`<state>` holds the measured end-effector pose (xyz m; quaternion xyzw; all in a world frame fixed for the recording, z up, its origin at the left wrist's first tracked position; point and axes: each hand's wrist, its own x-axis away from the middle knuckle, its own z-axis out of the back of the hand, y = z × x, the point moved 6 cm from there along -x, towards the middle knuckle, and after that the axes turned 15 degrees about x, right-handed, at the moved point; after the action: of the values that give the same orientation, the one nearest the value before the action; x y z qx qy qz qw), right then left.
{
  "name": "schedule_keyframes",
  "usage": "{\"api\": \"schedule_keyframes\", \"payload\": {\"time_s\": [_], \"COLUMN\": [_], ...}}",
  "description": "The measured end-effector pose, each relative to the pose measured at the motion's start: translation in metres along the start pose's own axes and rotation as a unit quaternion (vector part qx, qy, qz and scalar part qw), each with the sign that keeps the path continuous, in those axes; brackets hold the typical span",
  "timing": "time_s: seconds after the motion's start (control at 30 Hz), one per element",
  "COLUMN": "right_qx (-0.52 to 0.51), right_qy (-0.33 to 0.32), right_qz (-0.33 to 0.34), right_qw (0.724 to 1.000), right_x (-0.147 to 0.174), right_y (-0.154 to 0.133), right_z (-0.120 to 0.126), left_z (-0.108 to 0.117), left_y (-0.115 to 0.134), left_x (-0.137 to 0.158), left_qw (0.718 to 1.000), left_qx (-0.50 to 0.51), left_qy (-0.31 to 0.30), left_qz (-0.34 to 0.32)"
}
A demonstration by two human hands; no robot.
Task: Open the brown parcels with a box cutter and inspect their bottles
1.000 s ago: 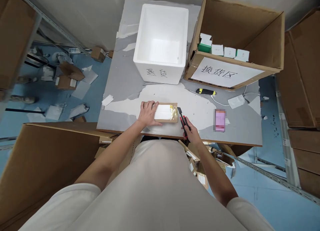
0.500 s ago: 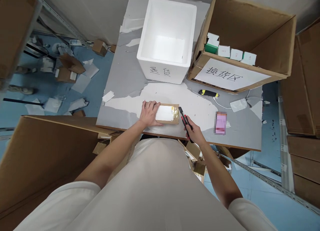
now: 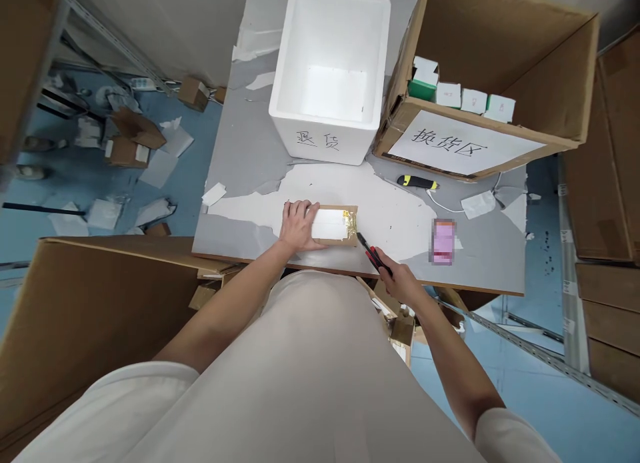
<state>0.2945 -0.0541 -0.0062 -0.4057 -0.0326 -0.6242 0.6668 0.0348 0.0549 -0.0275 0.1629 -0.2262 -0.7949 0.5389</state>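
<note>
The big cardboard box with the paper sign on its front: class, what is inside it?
Inside the big cardboard box, small white and green cartons stand in a row along the front wall. That wall hides their lower parts and the floor beneath them.

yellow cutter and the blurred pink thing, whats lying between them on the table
In the head view, a white cable curves across the table between the yellow cutter and the pink thing; nothing else.

we see the parcel (image 3: 334,225) near the table's (image 3: 240,183) front edge, our left hand (image 3: 297,226) on its left end, our right hand (image 3: 400,279) with the box cutter (image 3: 373,254) at its right corner. behind it stands the foam box (image 3: 330,69); to that box's right, the cardboard box (image 3: 500,69) with small cartons (image 3: 463,99) in it. a second cutter (image 3: 417,181) lies before it.
</note>
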Motion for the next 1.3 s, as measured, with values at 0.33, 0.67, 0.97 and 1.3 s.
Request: {"api": "schedule_keyframes", "payload": {"time_s": [0.33, 0.67, 0.97, 1.3], "right_qx": [-0.105, -0.419, -0.419, -0.333], "right_qy": [0.056, 0.159, 0.219, 0.259], "right_qz": [-0.048, -0.051, -0.017, -0.048], "right_qw": [0.992, 0.893, 0.881, 0.905], "right_x": [0.02, -0.073, -0.079, -0.077], "right_y": [0.028, 0.014, -0.005, -0.006], "right_z": [-0.014, -0.044, -0.028, -0.049], "left_z": [-0.002, -0.008, -0.007, -0.02], "left_y": [-0.001, -0.066, -0.092, -0.106], "left_x": [0.001, 0.087, 0.076, 0.069], "left_qw": [1.0, 0.915, 0.86, 0.895], "left_qx": [0.028, 0.301, 0.442, 0.406], "left_qy": [-0.013, 0.115, 0.123, 0.079], "left_qz": [-0.007, 0.245, 0.221, 0.168]}}
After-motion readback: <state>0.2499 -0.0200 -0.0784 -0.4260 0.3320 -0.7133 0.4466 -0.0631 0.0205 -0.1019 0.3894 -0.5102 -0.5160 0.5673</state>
